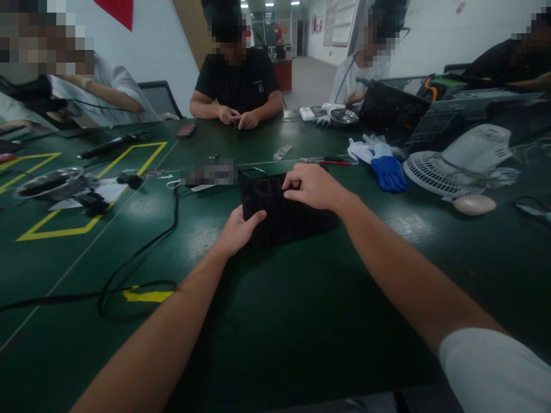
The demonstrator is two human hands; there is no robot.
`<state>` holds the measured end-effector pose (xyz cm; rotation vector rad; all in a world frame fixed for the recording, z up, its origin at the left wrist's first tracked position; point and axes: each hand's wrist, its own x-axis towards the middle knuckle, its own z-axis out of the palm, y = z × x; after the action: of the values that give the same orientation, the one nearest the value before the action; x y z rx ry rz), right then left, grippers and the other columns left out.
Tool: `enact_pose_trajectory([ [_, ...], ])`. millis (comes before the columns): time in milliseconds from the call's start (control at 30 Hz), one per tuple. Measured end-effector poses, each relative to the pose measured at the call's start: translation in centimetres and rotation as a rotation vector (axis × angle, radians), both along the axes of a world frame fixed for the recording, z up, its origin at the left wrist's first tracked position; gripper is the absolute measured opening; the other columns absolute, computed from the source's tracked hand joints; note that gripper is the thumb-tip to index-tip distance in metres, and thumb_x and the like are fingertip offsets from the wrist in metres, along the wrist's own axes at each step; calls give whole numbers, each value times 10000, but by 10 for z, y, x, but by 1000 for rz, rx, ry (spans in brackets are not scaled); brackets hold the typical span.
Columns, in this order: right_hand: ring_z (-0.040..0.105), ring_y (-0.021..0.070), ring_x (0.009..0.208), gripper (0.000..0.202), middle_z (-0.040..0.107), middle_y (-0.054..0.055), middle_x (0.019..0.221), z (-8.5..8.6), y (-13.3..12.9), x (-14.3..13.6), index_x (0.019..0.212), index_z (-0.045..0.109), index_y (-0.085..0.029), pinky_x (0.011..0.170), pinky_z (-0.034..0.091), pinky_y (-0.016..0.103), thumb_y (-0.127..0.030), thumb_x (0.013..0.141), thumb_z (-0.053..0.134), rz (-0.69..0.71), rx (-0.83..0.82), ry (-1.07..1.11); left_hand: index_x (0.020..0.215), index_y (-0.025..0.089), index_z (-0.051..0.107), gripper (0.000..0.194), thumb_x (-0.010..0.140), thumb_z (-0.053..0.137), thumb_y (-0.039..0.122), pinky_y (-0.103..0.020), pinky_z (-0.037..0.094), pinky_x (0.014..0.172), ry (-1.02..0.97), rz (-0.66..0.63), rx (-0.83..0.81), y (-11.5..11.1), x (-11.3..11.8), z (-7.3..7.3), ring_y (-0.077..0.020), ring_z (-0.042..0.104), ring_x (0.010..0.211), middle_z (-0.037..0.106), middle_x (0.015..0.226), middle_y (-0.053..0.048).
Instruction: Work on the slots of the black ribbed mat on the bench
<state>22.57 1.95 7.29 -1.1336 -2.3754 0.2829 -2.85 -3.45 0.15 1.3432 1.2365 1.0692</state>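
Observation:
A flat black rectangular panel (284,221), dark and glossy, with faint lines across its face, lies tilted over the green table in front of me. My left hand (241,229) grips its left edge, thumb on top and fingers hidden underneath. Over the panel's upper right part is my right hand (312,186), fingers curled and thumb drawn close to the index finger. Whether anything small sits between those fingertips cannot be made out. Just beyond the panel's left corner lies a power strip, partly blurred, with a black cable (175,209) running from it toward me.
Blue-and-white gloves (387,166), a white fan grille (434,172) and red-handled pliers (338,162) lie to the right. A metal bowl (51,183) stands on the left near yellow tape markings. A small clear plastic bag (283,152) lies ahead. Several people sit around the table.

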Motion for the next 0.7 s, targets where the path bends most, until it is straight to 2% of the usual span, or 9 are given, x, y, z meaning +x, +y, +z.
enact_pose_trajectory([
  [333, 578, 214, 864, 112, 691, 50, 934, 1, -5, -5, 952, 840, -219, 773, 351, 359, -299, 960, 762, -80, 22, -6, 1155, 177, 720, 534, 778, 884, 519, -541, 603, 1035, 6, 3, 4, 1, 0, -1, -329, 767, 1053, 815, 1110, -96],
  [700, 609, 214, 864, 138, 747, 52, 955, -1, 0, -4, 995, 862, -223, 780, 363, 361, -299, 978, 749, -57, 43, -14, 1159, 179, 724, 535, 777, 887, 516, -536, 603, 1042, 7, 3, -7, -1, 1, 3, -344, 770, 1095, 818, 1126, -101],
])
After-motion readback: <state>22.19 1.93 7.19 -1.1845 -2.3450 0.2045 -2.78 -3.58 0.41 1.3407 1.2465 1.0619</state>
